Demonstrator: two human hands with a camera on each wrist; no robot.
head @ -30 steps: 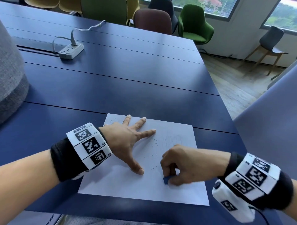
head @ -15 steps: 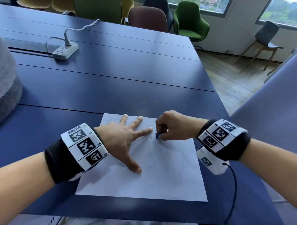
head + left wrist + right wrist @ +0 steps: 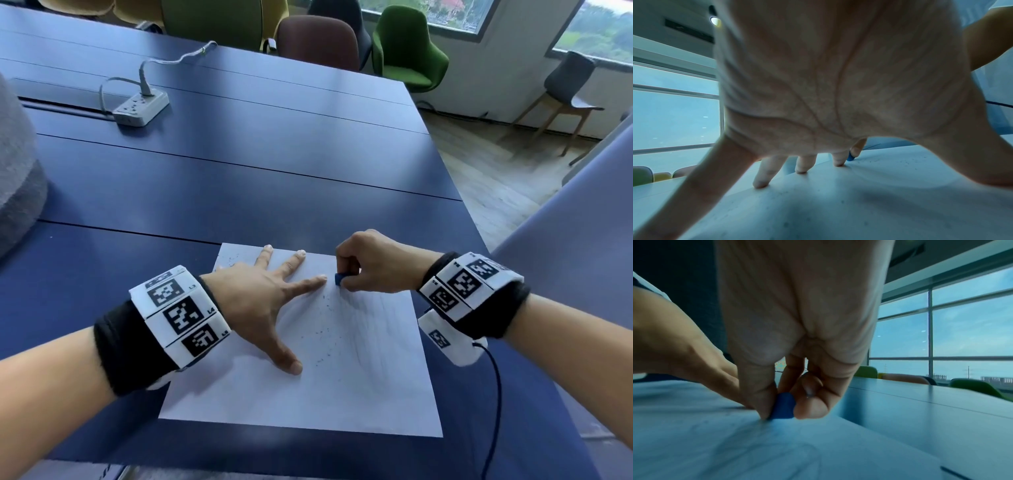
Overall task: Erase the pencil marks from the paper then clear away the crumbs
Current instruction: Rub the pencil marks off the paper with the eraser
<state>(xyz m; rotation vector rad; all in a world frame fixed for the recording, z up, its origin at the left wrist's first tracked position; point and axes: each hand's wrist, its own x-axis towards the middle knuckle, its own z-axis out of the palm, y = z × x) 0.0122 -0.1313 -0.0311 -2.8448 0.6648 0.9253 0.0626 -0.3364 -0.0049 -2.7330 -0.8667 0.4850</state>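
A white sheet of paper (image 3: pixel 342 394) lies on the dark blue table (image 3: pixel 239 164) near its front edge. Faint pencil marks (image 3: pixel 373 329) show on its right half, and dark eraser crumbs (image 3: pixel 323 325) are scattered over its middle. My left hand (image 3: pixel 270 301) presses flat on the paper's left part with its fingers spread. My right hand (image 3: pixel 363 270) pinches a small blue eraser (image 3: pixel 338 278) near the paper's far edge, just beside my left index fingertip. In the right wrist view the eraser (image 3: pixel 783 406) sits between thumb and fingers with its tip on the paper (image 3: pixel 735 451).
A white power strip (image 3: pixel 140 108) with its cable lies at the far left of the table. A grey padded object (image 3: pixel 17 178) stands at the left edge. Chairs (image 3: pixel 407 48) line the far side. The table's right edge drops to wooden floor (image 3: pixel 496 178).
My right hand moved the eraser from the paper's near middle up to its far edge, beside my left index finger. My left hand stayed pressed on the paper.
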